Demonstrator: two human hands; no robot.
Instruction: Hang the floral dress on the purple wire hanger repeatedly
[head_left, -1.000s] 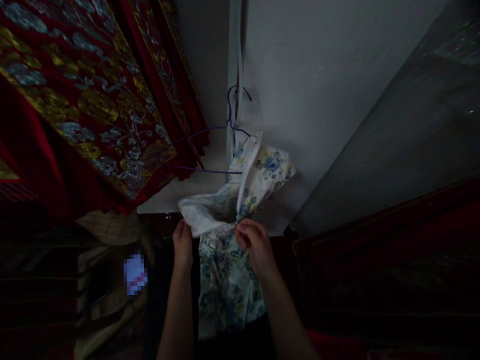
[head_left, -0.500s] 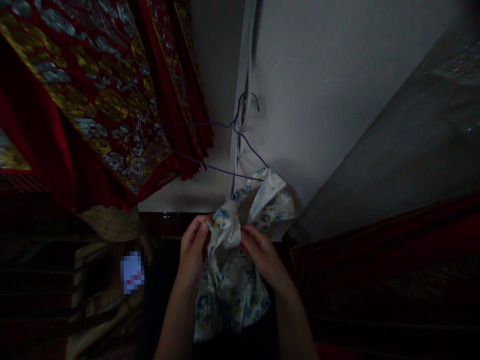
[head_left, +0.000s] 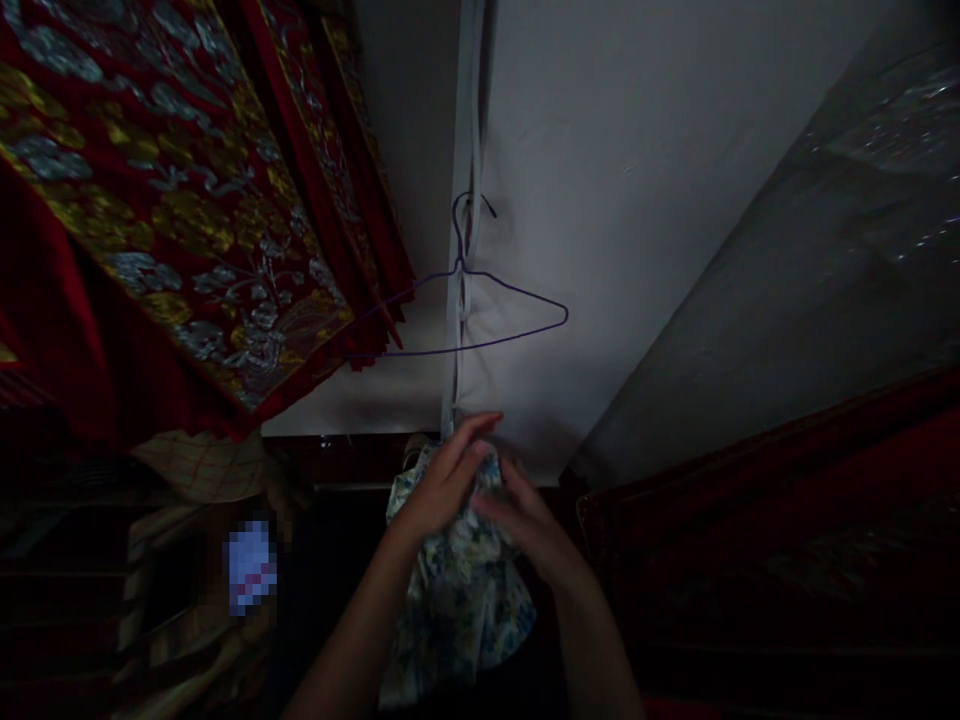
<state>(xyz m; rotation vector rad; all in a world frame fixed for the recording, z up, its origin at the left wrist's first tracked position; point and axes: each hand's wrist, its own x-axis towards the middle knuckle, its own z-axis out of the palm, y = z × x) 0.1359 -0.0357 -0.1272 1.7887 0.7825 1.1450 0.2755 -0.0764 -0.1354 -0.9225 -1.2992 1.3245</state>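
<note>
A white garment with a blue and yellow flower print hangs bunched between my two hands, low in the middle of the view. My left hand grips its upper part between thumb and palm, with the index finger stretched out. My right hand closes on the same bunch from the other side, its fingers slightly smeared by motion. Above them, a thin purple wire hanger hangs bare by its hook from a white cord, apart from the cloth. The hanger's left end lies against red fabric.
Red cloth embroidered in gold and silver hangs at the upper left. A pale wall stands behind the hanger, and a greyish sheet slants along the right. A checked cloth and a blurred-out pale patch lie at the lower left.
The flowered garment has come off the hanger's right end and moved down into both hands. My hands have drawn closer together, gathering the cloth. The hanger is now bare.
</note>
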